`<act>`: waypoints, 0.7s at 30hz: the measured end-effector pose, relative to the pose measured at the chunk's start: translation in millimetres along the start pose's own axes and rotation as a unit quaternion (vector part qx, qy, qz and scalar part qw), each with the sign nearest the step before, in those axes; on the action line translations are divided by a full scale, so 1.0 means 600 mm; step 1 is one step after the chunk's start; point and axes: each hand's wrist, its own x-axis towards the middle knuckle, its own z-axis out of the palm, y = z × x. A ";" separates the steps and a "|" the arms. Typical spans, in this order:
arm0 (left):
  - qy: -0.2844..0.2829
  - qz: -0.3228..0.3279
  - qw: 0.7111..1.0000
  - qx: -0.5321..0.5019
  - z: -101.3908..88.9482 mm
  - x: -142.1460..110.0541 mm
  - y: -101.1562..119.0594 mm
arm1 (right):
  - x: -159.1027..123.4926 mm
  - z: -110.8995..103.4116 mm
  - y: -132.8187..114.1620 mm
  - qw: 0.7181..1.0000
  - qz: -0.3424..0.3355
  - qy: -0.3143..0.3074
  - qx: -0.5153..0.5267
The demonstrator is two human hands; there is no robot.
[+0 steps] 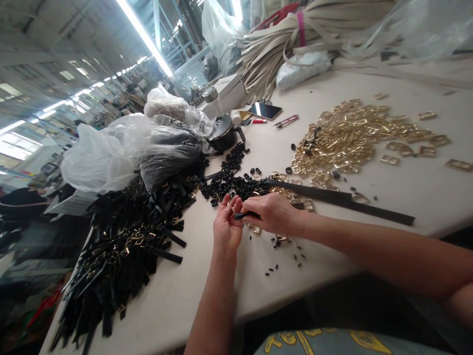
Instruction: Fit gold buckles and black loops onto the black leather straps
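Observation:
My left hand (226, 223) is curled, its fingertips pinching a small gold buckle (234, 209) above the table edge. My right hand (271, 213) is closed on the end of a short black strap (245, 215) that points at the buckle. The two hands touch at the fingertips. Under them lie a few gold buckles and small black loops (284, 254) on the pale table (369, 246).
A heap of finished black straps (125, 246) fills the left. A pile of black loops (231, 180), a long black strap (343, 199) and a spread of gold buckles (354, 135) lie beyond. Plastic bags (121, 148), a black pot (223, 133), a phone (265, 110) and cream strap bundles (288, 44) stand farther back.

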 end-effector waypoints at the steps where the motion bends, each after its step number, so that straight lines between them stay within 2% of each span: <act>1: -0.008 0.003 1.000 0.005 0.000 -0.001 -0.003 | 0.000 0.001 -0.002 1.000 0.004 0.001 0.005; 6: -0.065 0.046 0.997 0.021 0.003 -0.013 -0.014 | 0.003 0.005 -0.009 0.997 0.071 0.020 0.019; 13: -0.094 0.194 0.973 0.077 0.017 -0.040 -0.020 | 0.015 -0.008 -0.018 0.985 0.141 0.009 0.095; 17: -0.100 0.286 0.944 0.127 0.018 -0.054 -0.021 | 0.021 -0.015 -0.021 0.976 0.131 0.018 0.171; 21: -0.103 0.375 0.896 0.214 0.012 -0.063 -0.020 | 0.023 -0.017 -0.024 0.970 0.110 0.030 0.214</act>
